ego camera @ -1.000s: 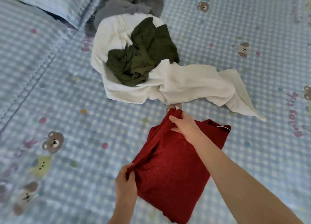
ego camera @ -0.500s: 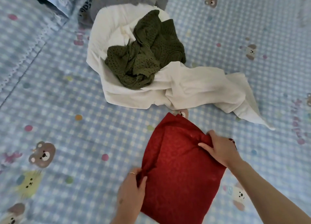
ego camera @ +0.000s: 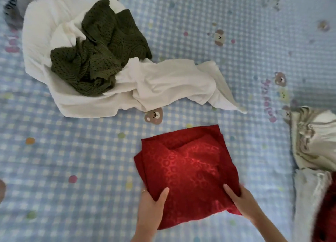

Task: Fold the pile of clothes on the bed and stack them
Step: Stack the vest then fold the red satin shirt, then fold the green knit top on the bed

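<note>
Both hands (ego camera: 151,203) (ego camera: 241,200) grip folded red cloth (ego camera: 189,170) on checked (bear-printed) bedsheet (ego camera: 81,160).

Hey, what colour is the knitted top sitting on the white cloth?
Dark olive green, an open-knit weave, seen in the head view.

Both my forearms are bare to the lower edge of the view, with no sleeve, cuff, watch or bracelet showing. My left hand (ego camera: 151,208) carries one thin gold-toned ring on a finger at its outer side, the band plain as far as the blur allows. My right hand (ego camera: 242,200) wears nothing; its nails are short and unpainted.
</note>
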A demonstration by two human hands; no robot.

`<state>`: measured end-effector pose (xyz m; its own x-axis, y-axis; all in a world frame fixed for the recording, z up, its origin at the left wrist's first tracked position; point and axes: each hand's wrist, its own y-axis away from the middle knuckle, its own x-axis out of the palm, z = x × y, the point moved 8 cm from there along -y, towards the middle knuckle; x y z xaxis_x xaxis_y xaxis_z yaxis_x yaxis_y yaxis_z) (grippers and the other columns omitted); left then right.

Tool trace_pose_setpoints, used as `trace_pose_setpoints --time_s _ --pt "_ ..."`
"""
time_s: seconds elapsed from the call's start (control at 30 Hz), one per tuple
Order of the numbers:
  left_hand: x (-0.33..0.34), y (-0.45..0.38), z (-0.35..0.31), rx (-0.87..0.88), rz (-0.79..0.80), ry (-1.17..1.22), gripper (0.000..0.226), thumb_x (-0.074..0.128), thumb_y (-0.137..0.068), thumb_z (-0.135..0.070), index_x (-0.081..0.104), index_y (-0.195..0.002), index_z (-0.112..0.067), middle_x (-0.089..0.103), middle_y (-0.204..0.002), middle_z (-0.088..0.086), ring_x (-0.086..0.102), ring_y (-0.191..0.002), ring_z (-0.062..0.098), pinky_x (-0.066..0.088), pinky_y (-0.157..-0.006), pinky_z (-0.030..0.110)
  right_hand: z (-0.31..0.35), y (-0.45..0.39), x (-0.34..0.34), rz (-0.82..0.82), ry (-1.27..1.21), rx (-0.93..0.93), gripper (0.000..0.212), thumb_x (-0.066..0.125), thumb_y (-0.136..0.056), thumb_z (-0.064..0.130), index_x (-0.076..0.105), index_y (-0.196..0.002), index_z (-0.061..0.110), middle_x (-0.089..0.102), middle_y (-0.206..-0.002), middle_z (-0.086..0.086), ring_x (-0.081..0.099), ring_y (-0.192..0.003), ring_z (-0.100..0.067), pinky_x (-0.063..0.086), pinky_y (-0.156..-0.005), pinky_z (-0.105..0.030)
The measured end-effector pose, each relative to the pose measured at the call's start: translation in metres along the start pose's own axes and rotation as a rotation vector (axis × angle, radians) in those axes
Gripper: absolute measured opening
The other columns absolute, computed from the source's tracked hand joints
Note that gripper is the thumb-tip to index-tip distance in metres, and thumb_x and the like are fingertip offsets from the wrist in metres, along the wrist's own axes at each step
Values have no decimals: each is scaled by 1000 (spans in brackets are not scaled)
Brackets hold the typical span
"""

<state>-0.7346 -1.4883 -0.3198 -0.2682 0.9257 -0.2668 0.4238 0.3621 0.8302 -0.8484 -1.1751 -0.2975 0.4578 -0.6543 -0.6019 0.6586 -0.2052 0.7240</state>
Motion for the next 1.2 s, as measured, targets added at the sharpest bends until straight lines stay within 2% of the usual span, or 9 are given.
trace_pose_setpoints --time_s 0.1,0.27,0.4,0.53,0.63,0.83,0.97,1.1,1.2 --pt "1 2 -9 42 21 -42 29 62 -88 -26 63 -108 -5 68 -98 8 63 -101 27 48 -85 34 15 3 2 14 -141 -42 23 65 -88 29 68 -101 10 73 -80 4 69 -74 -12 52 -64 -22" --pt "-3 30 -54 114 1 43 19 63 -88 -29 62 -95 -12 68 -88 0 65 -88 18 50 -79 34 25 26 -41 62 -449 -32 23 70 -81 37 68 -99 22 76 -87 -4 73 -78 -29 59 -66 -47" --pt "29 69 -108 203 69 147 8 62 -89 -23 66 -93 -17 73 -86 0 70 -80 13 54 -72 30 15 47 -111 78 -607 -47 31 74 -73 37 70 -97 19 75 -86 -11 71 -78 -38 56 -64 -52" --pt "110 113 -158 240 163 195 11 60 -90 -20 66 -99 -18 74 -92 3 70 -87 19 54 -82 37 -10 55 -210 63 -751 -106 40 72 -69 33 70 -101 10 74 -96 -14 71 -87 -32 59 -63 -34" --pt "189 135 -199 277 230 198 12 60 -90 -19 66 -100 -17 75 -90 2 71 -84 17 54 -72 29 -31 44 -290 35 -833 -136 32 72 -72 28 70 -100 12 74 -97 -16 72 -87 -31 58 -60 -30" --pt "365 147 -304 409 337 169 19 58 -91 -14 63 -109 -7 70 -102 14 67 -91 27 53 -86 38 -74 -20 -442 -105 -864 -177 42 74 -72 36 66 -108 14 74 -97 -15 72 -86 -32 57 -79 -43" --pt "445 134 -366 510 364 192 25 58 -92 -17 61 -115 -8 69 -107 13 66 -97 28 52 -91 43 -98 -73 -519 -236 -870 -235 39 73 -73 37 67 -102 13 75 -86 -13 71 -66 -28 57 -52 -34" --pt "497 94 -351 483 311 141 36 58 -91 -33 55 -122 -15 66 -115 6 64 -101 22 50 -95 45 -139 -148 -527 -239 -702 -164 33 69 -81 40 65 -99 13 72 -75 -16 66 -55 -31 51 -46 -33" --pt "523 63 -299 438 313 -40 59 67 -81 -43 45 -130 -19 62 -120 0 62 -106 18 50 -97 39 -173 -201 -492 -233 -457 -118 35 61 -87 42 66 -105 12 72 -76 -6 69 -63 -21 51 -51 -23"
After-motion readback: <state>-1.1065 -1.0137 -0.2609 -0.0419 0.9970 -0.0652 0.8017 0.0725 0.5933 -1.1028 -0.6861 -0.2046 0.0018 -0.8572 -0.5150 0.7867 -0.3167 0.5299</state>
